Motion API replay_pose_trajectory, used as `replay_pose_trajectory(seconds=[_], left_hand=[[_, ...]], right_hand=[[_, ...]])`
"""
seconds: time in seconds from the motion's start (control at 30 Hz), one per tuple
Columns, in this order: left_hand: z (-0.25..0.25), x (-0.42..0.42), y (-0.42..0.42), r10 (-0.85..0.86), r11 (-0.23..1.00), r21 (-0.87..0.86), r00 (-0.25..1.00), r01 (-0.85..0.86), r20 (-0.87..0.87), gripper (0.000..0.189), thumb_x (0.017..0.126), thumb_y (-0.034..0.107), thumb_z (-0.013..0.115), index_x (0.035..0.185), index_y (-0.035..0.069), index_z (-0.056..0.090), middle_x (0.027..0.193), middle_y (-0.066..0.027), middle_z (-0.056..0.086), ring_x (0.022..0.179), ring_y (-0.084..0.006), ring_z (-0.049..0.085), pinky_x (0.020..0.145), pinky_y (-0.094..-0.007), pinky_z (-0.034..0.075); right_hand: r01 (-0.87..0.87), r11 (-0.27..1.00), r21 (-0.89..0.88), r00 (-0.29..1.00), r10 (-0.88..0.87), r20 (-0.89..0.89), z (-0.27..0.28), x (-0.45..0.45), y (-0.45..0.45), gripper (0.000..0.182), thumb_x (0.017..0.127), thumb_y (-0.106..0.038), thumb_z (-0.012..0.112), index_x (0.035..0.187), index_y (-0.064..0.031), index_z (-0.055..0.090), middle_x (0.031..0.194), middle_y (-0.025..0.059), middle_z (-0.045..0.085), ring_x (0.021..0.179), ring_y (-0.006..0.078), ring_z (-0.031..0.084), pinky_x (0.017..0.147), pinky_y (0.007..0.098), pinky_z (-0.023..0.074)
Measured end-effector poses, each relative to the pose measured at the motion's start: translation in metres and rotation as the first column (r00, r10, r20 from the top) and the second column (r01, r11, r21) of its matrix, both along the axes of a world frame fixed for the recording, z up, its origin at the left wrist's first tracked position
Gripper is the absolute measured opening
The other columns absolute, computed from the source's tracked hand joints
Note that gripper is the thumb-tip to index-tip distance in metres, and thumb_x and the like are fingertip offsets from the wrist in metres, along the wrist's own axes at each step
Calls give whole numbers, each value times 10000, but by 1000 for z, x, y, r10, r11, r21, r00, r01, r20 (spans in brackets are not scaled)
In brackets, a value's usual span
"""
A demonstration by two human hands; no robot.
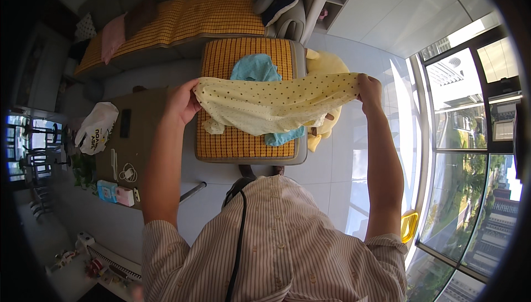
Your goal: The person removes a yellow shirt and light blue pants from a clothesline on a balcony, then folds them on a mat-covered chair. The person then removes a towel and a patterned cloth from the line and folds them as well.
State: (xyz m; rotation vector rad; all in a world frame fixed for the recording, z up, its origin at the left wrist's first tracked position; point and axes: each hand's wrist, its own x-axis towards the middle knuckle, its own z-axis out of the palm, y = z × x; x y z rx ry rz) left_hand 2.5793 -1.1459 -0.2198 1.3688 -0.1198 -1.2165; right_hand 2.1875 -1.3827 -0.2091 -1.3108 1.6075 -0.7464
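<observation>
A pale yellow cloth [265, 103] with dark dots, perhaps a garment, is stretched between my two hands. My left hand [184, 101] pinches its left end, and my right hand [369, 90] grips the right end. Below the cloth stands an ottoman [244, 148] topped with an orange-brown woven mat. Light blue fabric [255, 67] lies on the mat, crumpled; a blue piece also shows under the cloth's lower edge. The yellow cloth hides the middle of the mat, and whether the blue parts are one piece I cannot tell.
A yellow plush toy [327, 62] lies on the floor right of the ottoman. Beyond is a sofa [224, 11] with cushions. At left, a brown table [143, 136] holds a white plastic bag [97, 127], a dark phone [125, 123], a charger [128, 173] and tissue packs [107, 191]. Windows [460, 177] line the right.
</observation>
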Motion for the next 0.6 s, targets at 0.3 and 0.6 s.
replay_pose_trajectory(seconds=[0.3, 0.6], left_hand=[[47, -128, -24, -210, 958, -121, 923, 261, 324, 252, 914, 160, 566, 996, -69, 633, 834, -81, 644, 695, -124, 630, 612, -265, 570], [7, -169, -22, -320, 890, -60, 714, 452, 623, 110, 867, 46, 539, 932, -31, 584, 819, -120, 645, 766, -177, 635, 739, -308, 502]], right_hand=[[-520, 831, -195, 851, 486, -199, 51, 89, 101, 371, 834, -277, 573, 667, 54, 582, 506, 160, 509, 450, 243, 505, 497, 379, 417], [-757, 620, -206, 652, 705, -278, 23, 102, 135, 273, 900, -219, 572, 823, 36, 630, 658, 160, 624, 590, 214, 611, 570, 329, 474]])
